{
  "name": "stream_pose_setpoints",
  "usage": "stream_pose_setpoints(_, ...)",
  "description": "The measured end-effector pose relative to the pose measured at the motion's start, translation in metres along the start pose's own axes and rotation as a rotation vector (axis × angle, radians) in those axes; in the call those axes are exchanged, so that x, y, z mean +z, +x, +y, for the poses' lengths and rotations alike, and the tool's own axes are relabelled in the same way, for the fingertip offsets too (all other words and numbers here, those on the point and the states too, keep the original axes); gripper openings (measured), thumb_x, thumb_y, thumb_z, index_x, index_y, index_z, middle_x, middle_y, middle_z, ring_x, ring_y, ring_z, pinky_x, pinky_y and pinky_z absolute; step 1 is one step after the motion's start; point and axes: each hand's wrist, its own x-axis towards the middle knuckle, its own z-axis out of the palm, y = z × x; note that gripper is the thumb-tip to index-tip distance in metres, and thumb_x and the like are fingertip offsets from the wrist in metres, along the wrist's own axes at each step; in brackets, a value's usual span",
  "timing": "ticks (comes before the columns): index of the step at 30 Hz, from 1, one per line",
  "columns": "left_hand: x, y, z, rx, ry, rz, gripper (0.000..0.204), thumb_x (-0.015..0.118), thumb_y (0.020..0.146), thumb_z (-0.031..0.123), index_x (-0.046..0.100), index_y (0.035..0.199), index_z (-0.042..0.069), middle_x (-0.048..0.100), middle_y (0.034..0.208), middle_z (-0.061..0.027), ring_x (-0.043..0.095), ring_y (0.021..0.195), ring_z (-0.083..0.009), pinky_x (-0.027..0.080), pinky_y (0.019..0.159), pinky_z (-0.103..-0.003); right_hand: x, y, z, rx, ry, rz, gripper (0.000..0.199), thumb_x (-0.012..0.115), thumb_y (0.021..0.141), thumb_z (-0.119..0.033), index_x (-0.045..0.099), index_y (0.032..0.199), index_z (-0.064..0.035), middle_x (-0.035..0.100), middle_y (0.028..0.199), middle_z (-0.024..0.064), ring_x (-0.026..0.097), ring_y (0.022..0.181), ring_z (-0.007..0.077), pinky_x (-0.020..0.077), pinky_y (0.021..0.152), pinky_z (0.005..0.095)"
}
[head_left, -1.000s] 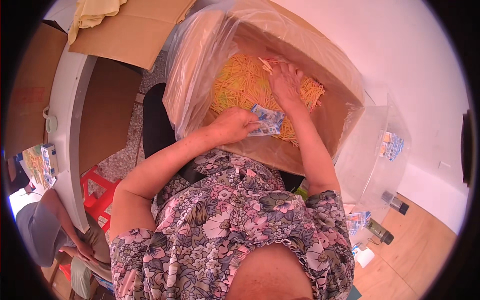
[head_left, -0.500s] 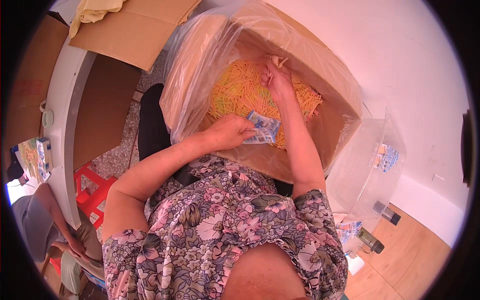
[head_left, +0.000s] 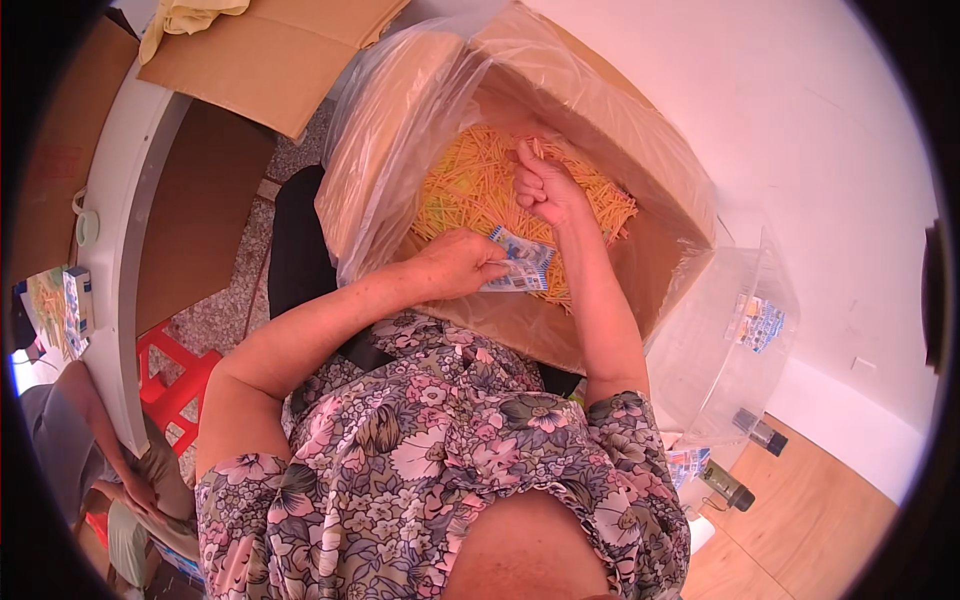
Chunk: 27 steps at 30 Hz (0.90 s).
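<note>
A large cardboard box (head_left: 620, 290) lined with clear plastic stands in front of me, holding a heap of thin yellow, orange and pinkish sticks (head_left: 465, 180). My left hand (head_left: 465, 262) pinches the edge of a small blue-and-clear plastic packet (head_left: 525, 262), which lies over the near part of the heap. My right hand (head_left: 545, 192) is closed in a fist above the heap, beyond the packet. A few stick ends seem to show by its thumb; the fingers hide the rest.
A clear plastic bin (head_left: 720, 340) with a printed label stands right of the box, two dark-capped bottles (head_left: 735, 490) near it. Cardboard flaps (head_left: 260, 60) lie at upper left, beside a white table edge (head_left: 135, 250). A red stool (head_left: 175, 385) and another person (head_left: 90, 440) are at left.
My right hand has come slightly nearer to me, and the sticks that poked out of its fist show less. The left hand still pinches the packet, almost unmoved.
</note>
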Motion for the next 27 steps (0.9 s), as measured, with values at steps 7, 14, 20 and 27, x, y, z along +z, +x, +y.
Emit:
stream_pose_setpoints(7,-0.002,0.001,0.000,0.013,-0.045,0.021,0.019,0.060,0.082,0.021,0.063,0.078,0.003,0.059,0.071,-0.0202,0.059,0.071,-0.0375,0.046,0.064,-0.043,0.009,0.026,-0.012,-0.439,-0.122,0.328,0.019,0.060,0.090,-0.022,0.048,0.079,-0.0129,0.033,0.050,-0.0068,0.030,0.041,0.0059,0.0283,0.041,0.0243)
stream_pose_setpoints(14,0.000,0.004,-0.012,-0.100,-0.332,0.028,0.018,0.058,0.089,0.016,0.064,0.085,0.000,0.059,0.064,-0.0026,0.053,0.059,-0.0125,0.043,0.058,-0.029,-0.002,0.004,-0.015,-0.197,0.003,-0.143,0.026,0.053,0.093,-0.027,0.045,0.073,-0.0132,0.043,0.057,0.0004,0.045,0.048,0.0141,0.0446,0.050,0.0318)
stream_pose_setpoints(20,-0.005,0.009,0.006,0.189,-0.710,0.118,0.020,0.057,0.091,0.017,0.066,0.090,-0.001,0.059,0.068,0.0030,0.053,0.065,-0.0075,0.045,0.064,-0.025,0.030,-0.075,0.003,-0.433,0.160,0.089,0.030,0.044,0.095,-0.030,0.043,0.069,-0.0142,0.065,0.092,0.0145,0.058,0.074,0.0205,0.0501,0.074,0.0353)
stream_pose_setpoints(27,-0.009,0.012,0.045,-0.014,-0.513,-0.257,0.021,0.060,0.089,0.017,0.066,0.095,-0.002,0.061,0.082,-0.0001,0.054,0.076,-0.0083,0.044,0.070,-0.025,0.047,-0.121,0.038,-0.420,0.125,-0.031,0.027,0.047,0.088,-0.024,0.056,0.081,0.0013,0.060,0.112,0.0246,0.060,0.096,0.0248,0.0492,0.083,0.0297)
